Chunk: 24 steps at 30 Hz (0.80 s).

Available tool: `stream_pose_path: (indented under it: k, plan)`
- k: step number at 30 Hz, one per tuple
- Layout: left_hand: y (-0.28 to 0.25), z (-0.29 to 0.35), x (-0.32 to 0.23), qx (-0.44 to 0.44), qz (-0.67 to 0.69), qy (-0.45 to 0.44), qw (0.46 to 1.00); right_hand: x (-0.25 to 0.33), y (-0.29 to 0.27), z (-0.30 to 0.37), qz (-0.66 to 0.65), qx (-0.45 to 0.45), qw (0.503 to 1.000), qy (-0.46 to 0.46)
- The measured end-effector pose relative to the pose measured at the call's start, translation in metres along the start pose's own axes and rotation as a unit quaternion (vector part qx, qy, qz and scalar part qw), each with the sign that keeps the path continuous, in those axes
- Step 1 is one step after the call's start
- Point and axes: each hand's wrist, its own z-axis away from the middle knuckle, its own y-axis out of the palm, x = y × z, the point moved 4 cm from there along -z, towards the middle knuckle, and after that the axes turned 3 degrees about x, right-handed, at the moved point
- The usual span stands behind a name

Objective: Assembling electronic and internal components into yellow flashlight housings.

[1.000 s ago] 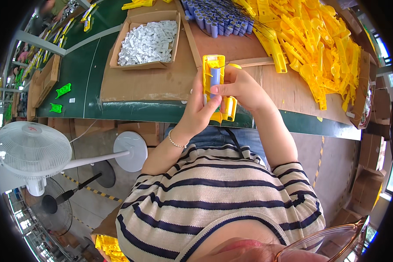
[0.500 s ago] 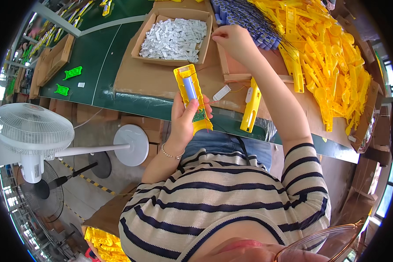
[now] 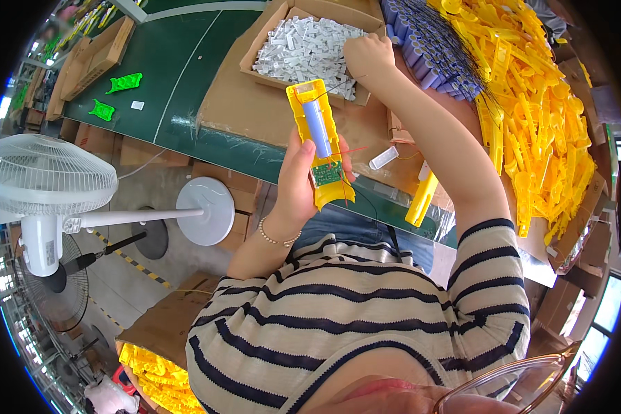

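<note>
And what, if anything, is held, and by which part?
Left grip: the yellow casing, by its lower half's sides. Right grip, near the white pieces: cannot be told.

Left hand (image 3: 298,178) holds yellow casing (image 3: 330,130), right hand (image 3: 369,61) at carton (image 3: 268,77).

Two hands: left hand (image 3: 295,183) and right hand (image 3: 370,61). The left holds one yellow casing (image 3: 334,196) with one blue cell (image 3: 316,127) and one green circuit board (image 3: 327,174). Far left on the table (image 3: 152,69), two green plastic parts (image 3: 125,83); near left, one white fan (image 3: 52,171) and one black fan (image 3: 56,297). White pieces (image 3: 300,52) fill one box (image 3: 255,74), too many to count.
</note>
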Motion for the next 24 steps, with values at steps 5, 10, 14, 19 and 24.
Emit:
stream_pose_path:
  k: [5, 10, 14, 19, 24]
  plan:
    - [-0.002, 0.000, 0.002, -0.020, -0.020, -0.006, 1.000, 0.002, 0.002, 0.002, 0.004, -0.006, 1.000, -0.008]
    - [0.003, 0.002, 0.001, -0.031, -0.034, 0.001, 0.999, 0.002, 0.003, -0.003, 0.014, 0.005, 1.000, 0.005]
    - [0.000, 0.005, 0.000, -0.053, -0.052, -0.013, 0.997, -0.011, 0.004, -0.004, -0.067, 0.003, 0.998, -0.015]
    - [-0.005, 0.004, 0.002, -0.076, -0.056, -0.021, 0.995, -0.035, 0.005, -0.001, -0.302, -0.038, 0.952, -0.041]
    - [-0.003, 0.002, 0.004, -0.084, -0.062, -0.023, 0.994, -0.050, -0.024, 0.035, -0.653, -0.022, 0.748, -0.114]
